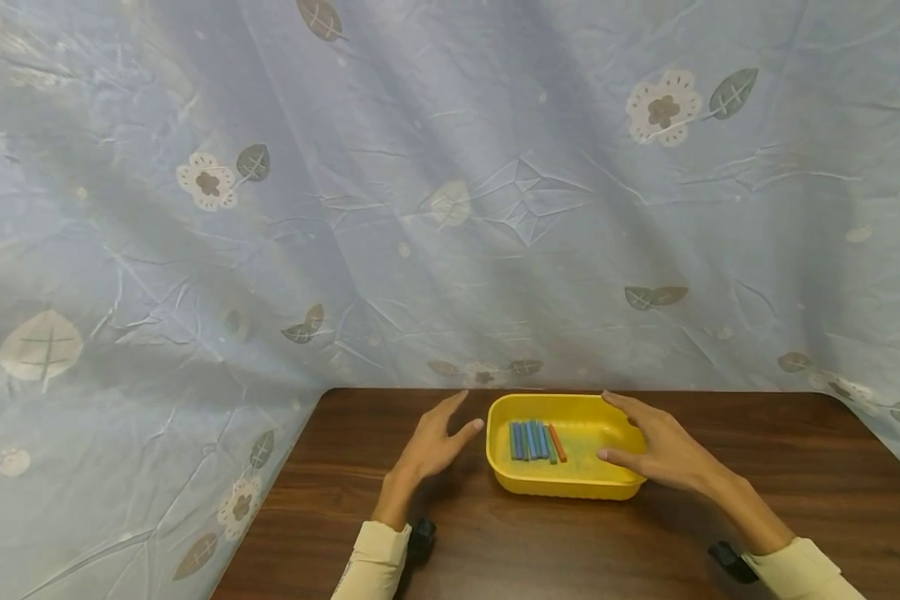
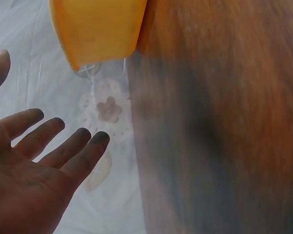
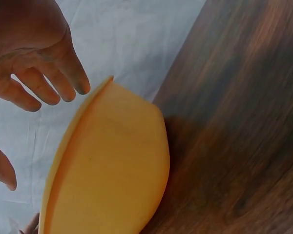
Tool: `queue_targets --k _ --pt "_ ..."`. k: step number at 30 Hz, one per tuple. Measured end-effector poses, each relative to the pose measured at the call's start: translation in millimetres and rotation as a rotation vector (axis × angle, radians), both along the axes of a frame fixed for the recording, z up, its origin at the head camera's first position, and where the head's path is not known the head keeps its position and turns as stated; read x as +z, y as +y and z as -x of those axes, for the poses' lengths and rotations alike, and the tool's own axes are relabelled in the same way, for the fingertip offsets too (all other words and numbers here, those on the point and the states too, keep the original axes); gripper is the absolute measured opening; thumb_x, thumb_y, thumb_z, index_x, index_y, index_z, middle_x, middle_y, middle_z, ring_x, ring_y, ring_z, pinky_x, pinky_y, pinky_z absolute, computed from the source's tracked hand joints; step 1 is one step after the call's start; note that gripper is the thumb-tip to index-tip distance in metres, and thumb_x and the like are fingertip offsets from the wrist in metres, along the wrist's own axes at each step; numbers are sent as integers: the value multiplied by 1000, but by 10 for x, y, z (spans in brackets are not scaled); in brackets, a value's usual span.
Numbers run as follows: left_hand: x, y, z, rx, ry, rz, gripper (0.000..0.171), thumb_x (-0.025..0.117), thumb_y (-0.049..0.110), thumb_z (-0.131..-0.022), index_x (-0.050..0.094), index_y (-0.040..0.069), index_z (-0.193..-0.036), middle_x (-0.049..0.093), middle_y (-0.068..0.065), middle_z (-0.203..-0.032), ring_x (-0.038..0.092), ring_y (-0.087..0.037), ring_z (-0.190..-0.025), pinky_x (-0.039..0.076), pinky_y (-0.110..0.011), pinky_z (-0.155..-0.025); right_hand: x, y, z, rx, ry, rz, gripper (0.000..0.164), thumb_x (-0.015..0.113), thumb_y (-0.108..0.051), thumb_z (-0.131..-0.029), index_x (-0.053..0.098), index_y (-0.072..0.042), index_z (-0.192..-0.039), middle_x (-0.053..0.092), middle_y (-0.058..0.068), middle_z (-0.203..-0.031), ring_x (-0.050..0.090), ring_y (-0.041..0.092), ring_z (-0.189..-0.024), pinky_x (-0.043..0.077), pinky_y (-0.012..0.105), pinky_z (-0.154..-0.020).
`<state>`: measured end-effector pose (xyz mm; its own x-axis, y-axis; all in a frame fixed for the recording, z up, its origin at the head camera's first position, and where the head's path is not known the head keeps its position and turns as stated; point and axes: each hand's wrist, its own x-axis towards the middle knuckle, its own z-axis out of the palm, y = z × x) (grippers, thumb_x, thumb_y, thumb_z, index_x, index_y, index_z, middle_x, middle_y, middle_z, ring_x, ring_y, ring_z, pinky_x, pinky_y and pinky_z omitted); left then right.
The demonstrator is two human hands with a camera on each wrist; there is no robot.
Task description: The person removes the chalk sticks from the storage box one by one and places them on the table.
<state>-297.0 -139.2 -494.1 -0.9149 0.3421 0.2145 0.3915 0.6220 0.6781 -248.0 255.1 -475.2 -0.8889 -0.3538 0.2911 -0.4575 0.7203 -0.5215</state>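
A yellow plastic tray [image 1: 562, 488] stands on the brown table. On its left half lie several blue and green chalk sticks [image 1: 528, 440] side by side, with an orange chalk stick [image 1: 557, 443] at a slant on their right. My left hand [image 1: 429, 446] is spread in the air left of the tray, apart from it and holding nothing. Over the tray's right end hovers my right hand [image 1: 667, 448], thumb and fingers apart, also holding nothing. In the right wrist view its fingertips [image 3: 82, 87] come near the rim; contact is hard to tell. Dark smudges mark the left fingertips [image 2: 101, 137].
The dark wood-grain table [image 1: 555, 550] reaches round the tray on both sides. Behind it hangs a pale, wrinkled cloth [image 1: 450, 275] with flowers and leaves, meeting the table's far edge close behind the tray.
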Motion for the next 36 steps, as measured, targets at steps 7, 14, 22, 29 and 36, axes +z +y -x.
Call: queue_targets --k 7,14,22,29,36 --pt "-109 113 37 -2 -14 -69 70 58 54 -109 45 13 -164 46 -20 -167 44 -43 -155 38 -64 -125 -45 -95 78 54 -33 44 86 82 -46 -95 46 -3 -161 51 24 -161 64 51 -131 58 64 -101" --pt "-222 248 33 12 -57 -167 67 57 51 -110 48 11 -163 49 -21 -165 53 -44 -148 40 -62 -125 -60 -153 118 84 -25 60 83 82 -41 -96 48 1 -158 55 25 -158 67 50 -126 61 60 -96" --pt "-329 370 60 64 -38 -233 54 62 37 -110 57 10 -156 60 -19 -156 61 -40 -140 47 -60 -119 -148 -188 215 90 -78 70 81 83 -40 -95 48 -2 -158 55 24 -157 66 49 -128 61 60 -97" --pt "-326 410 44 72 -69 -272 45 65 25 -109 63 10 -150 64 -19 -151 66 -37 -134 54 -57 -112 -163 -208 262 110 -74 30 78 83 -42 -95 52 -2 -155 59 23 -152 68 45 -126 62 58 -95" --pt "-289 408 27 67 -119 -291 45 63 22 -109 61 6 -152 64 -22 -150 71 -37 -126 59 -55 -105 -156 -262 377 172 -126 45 79 85 -36 -95 52 8 -152 62 27 -146 67 44 -125 62 54 -97"
